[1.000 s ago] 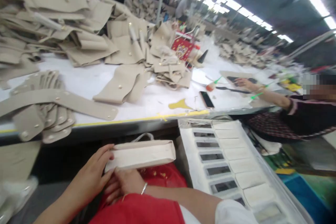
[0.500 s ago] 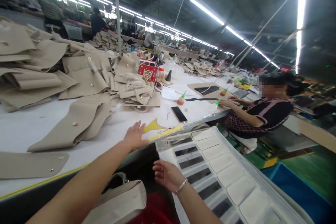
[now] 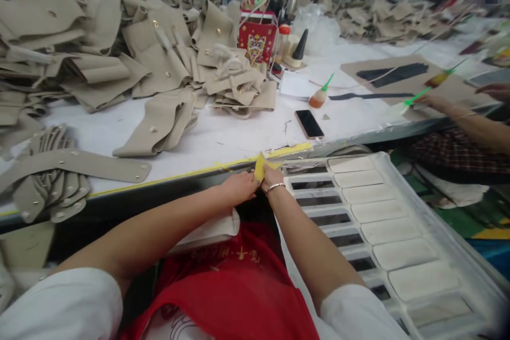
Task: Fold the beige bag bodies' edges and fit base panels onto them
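A small yellow piece of thin sheet (image 3: 260,167) is pinched between my two hands at the table's front edge; its material is not clear. My left hand (image 3: 240,188) has its fingers closed on the piece's left side. On the other side my right hand (image 3: 271,176), with a bracelet at the wrist, grips it too. Below my left forearm lies a pale beige bag-like item (image 3: 217,231), partly hidden by the arm. A red apron (image 3: 227,287) covers my lap.
Beige leather-like panels (image 3: 155,122) with metal studs pile up on the white table (image 3: 223,138). A phone (image 3: 309,124) and a glue bottle (image 3: 319,96) lie further right. Beside me stands a white slatted rack (image 3: 342,199) with cream panels. A co-worker's hand (image 3: 432,101) is at far right.
My left hand has picked the yellow piece up off the table edge and drawn it toward me. My right hand has come up to take hold of it. The view has tilted down.
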`<state>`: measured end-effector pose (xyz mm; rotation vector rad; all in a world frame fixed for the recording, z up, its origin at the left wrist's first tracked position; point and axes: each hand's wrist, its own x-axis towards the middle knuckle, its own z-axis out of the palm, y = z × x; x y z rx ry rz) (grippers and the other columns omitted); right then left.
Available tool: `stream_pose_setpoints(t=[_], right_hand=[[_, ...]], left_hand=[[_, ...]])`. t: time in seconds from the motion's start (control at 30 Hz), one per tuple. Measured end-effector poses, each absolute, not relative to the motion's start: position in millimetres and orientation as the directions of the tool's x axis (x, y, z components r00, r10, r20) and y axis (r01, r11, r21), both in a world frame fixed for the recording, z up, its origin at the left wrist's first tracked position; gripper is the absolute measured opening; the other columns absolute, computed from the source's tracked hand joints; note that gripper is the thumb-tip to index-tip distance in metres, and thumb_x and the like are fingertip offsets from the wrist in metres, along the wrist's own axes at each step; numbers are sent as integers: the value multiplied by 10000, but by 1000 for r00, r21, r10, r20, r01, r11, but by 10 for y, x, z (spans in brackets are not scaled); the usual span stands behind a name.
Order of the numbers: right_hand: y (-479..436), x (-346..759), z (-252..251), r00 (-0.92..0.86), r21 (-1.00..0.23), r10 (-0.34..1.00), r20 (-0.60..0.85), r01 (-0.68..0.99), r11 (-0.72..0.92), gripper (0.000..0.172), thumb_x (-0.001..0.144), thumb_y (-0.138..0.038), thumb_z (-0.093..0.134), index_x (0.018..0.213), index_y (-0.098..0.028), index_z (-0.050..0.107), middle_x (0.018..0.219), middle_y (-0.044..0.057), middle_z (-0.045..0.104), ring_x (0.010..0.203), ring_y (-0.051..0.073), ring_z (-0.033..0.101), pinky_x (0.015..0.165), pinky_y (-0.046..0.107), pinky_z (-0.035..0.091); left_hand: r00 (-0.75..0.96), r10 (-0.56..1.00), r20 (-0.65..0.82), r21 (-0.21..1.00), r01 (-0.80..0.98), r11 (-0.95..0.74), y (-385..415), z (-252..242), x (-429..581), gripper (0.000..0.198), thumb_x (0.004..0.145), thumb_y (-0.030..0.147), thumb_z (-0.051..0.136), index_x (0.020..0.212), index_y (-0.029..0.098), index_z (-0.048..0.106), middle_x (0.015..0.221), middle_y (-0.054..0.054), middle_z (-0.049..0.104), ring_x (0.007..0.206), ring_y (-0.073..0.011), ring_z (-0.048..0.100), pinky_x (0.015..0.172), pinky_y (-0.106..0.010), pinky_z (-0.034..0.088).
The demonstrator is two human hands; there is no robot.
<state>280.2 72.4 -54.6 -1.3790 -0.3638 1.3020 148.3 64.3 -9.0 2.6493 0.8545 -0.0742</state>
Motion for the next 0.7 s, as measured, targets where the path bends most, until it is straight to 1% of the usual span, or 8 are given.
stream_pose_setpoints(t=[0.07,0.17,0.23,0.3,0.37,0.43,0.57,0.7], right_hand=[[460,2867,-478,318,-836,811,-491,-432,-337,95,880,-196,376,887,-165,465,553,-29,563,435,101,549,446,219,484],[4,3014,-325,112,-845,867,-486,-311,-435,184,778,-238,559,936,-149,521,579,-7,610,427,121,563,403,214,450],[-205,3058,-215,-181,-855,848,-498,-59,-515,281,742,-289,606,986,-168,539,618,-7,635,450,117,572,438,212,452],[-272,3015,-104,-399,-843,743,-538,268,-467,291,748,-340,601,991,-188,549,675,-7,653,523,115,590,514,216,462],[-218,2889,-3,-458,-780,685,-567,567,-266,262,771,-384,574,935,-180,576,758,20,667,637,139,609,587,232,459],[-119,2713,69,-418,-615,717,-558,788,-19,284,834,-416,477,897,-167,599,841,63,669,741,178,613,646,260,448],[-43,2394,69,-243,-299,854,-460,948,109,487,925,-422,214,904,-137,609,895,160,656,855,261,609,730,348,424],[-134,2276,-36,-200,-165,916,-347,975,151,519,922,-463,174,933,-155,591,850,169,650,844,284,616,707,368,424]], left_hand=[[786,595,-168,527,581,-620,628,12,1200,362,838,420,453,1057,177,607,1101,-73,623,974,-203,567,856,-290,421],[655,670,-348,825,554,-113,567,105,753,546,866,538,278,1058,159,622,1006,-65,676,926,-195,606,844,-297,439],[638,608,-472,835,545,76,473,104,549,595,850,585,267,1033,167,649,1030,-60,676,971,-212,594,899,-316,410],[645,561,-519,822,557,120,367,71,458,564,818,615,336,985,199,679,1065,-37,668,1030,-227,567,961,-323,357],[635,558,-534,832,512,214,294,27,453,534,793,618,396,931,193,690,1047,-38,674,1045,-232,559,976,-319,342],[611,562,-558,829,382,408,273,-17,486,518,787,602,427,912,158,663,963,-67,696,989,-228,591,938,-330,382],[554,544,-630,714,137,687,330,-95,545,505,804,579,429,1022,138,538,782,-90,704,757,-210,652,817,-390,449],[555,549,-625,723,148,674,354,-147,590,459,799,538,468,983,126,555,722,-74,687,720,-196,641,803,-360,442]])
